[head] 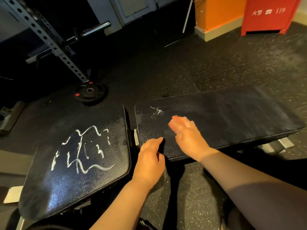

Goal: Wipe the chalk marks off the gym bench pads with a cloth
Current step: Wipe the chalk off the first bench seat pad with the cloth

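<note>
Two black bench pads sit side by side. The left seat pad (79, 176) carries thick white chalk scribbles (83, 148). On the long right pad (232, 117) only a faint chalk mark (156, 111) shows near its left end, with a hazy smear around it. My right hand (189, 136) lies on this pad just below that mark, blurred by motion. A pale patch under its fingertips may be the cloth (174, 124), but I cannot make it out. My left hand (149, 161) grips the pad's near left edge, thumb on top and fingers curled at the rim.
A narrow gap with a metal frame bracket (136, 136) separates the pads. A weight plate (90, 93) lies on the speckled rubber floor beyond the seat pad, beside a perforated rack upright (49, 39). A red cabinet (269, 15) and an orange wall base (217, 17) stand at the far right.
</note>
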Demonstrator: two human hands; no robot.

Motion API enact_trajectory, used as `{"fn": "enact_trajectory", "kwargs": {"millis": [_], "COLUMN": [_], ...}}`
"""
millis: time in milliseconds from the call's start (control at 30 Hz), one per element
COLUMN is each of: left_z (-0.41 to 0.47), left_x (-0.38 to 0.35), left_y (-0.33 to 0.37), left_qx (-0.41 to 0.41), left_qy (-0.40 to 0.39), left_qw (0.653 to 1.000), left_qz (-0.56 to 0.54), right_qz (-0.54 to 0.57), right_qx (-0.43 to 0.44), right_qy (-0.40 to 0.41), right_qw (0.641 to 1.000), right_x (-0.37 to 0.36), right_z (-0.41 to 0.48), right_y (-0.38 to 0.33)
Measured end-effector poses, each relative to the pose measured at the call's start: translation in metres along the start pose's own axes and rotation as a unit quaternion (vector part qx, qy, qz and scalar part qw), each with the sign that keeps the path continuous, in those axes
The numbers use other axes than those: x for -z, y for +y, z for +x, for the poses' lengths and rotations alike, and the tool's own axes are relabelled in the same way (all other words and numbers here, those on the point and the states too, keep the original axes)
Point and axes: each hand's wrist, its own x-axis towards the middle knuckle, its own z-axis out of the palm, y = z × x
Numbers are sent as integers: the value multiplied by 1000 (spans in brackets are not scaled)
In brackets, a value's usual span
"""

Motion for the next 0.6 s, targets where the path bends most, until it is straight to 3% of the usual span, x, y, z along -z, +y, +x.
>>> {"fn": "enact_trajectory", "kwargs": {"millis": [67, 133, 167, 233, 300, 400, 533, 600], "left_z": [1, 3, 6, 14, 21, 24, 16, 19], "left_x": [4, 11, 15, 21, 24, 25, 20, 15], "left_y": [0, 0, -1, -1, -4, -11, -24, -28], "left_qx": [-6, -18, -26, -48, -64, -60, -72, -68], "left_qy": [-25, -53, -62, -64, -57, -36, -19, -20], "left_qw": [1000, 998, 997, 993, 990, 988, 990, 992], "left_qz": [4, 28, 47, 82, 109, 137, 120, 101], "right_qz": [60, 49, 41, 18, -38, -55, -17, -21], "right_qx": [-146, -180, -176, -102, 83, 123, -124, -154], "right_qy": [63, 134, 124, 52, -12, 1, 135, 152], "right_qw": [985, 973, 976, 993, 996, 991, 983, 976], "right_x": [13, 11, 5, -10, -27, -24, 6, -1], "right_z": [13, 19, 19, 15, 12, 25, 40, 41], "right_y": [19, 15, 2, -29, -41, -22, 19, 17]}}
